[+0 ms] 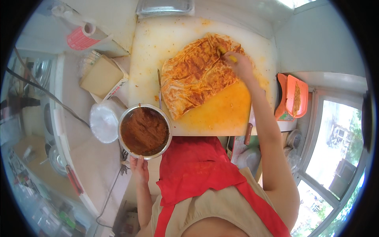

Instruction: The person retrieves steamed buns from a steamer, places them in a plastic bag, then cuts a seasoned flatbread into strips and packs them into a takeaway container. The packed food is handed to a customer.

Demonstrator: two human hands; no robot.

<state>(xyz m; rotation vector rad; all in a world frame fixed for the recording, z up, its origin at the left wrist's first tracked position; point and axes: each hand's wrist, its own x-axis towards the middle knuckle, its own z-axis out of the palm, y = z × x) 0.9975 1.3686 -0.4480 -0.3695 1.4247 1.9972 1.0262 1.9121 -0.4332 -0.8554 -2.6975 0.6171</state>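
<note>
My left hand (139,169) grips the near rim of a round metal bowl (145,131) of thick reddish-brown sauce. My right hand (238,63) is closed on a yellow-handled tool (232,58), probably a brush; its working end is blurred over the far right part of a large folded flatbread sheet (198,74) smeared with sauce. The sheet lies on a white cutting board (148,53), stained orange near its front edge. A thin metal utensil (160,89) lies along the sheet's left side. A knife with a brown handle (248,134) lies partly beneath my right forearm.
Clear plastic trays (165,7) stand at the board's back edge. Left are a pink-labelled roll (83,37), a cardboard box (102,77) and a stack of clear plastic lids or bowls (104,123). An orange plastic container (297,96) stands on the right. A cable (111,189) hangs at lower left.
</note>
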